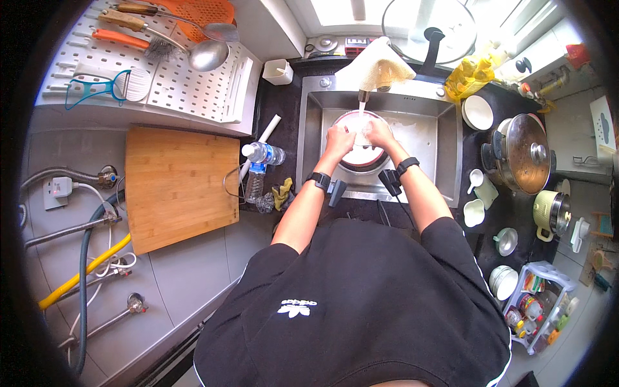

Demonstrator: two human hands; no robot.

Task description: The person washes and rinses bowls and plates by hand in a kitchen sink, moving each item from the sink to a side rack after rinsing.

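Note:
My left hand (341, 139) and my right hand (378, 134) meet over a round vessel with a red rim (365, 157), inside the stainless steel sink (447, 159). Both have curled fingers on a small pale, wet thing (361, 139) between them; glare and the fingers hide what it is. Water runs from the faucet (363, 96) into the space between my hands. A cream textured cloth (375, 65) drapes over the faucet's top.
Left of the sink lie plastic bottles (266, 154), with a wooden cutting board (181, 188) beyond. Along the right counter are a lidded pan (524, 152), white bowls (503, 282) and a yellow-green electric pot (551, 215). A glass lid (430, 29) leans behind the sink.

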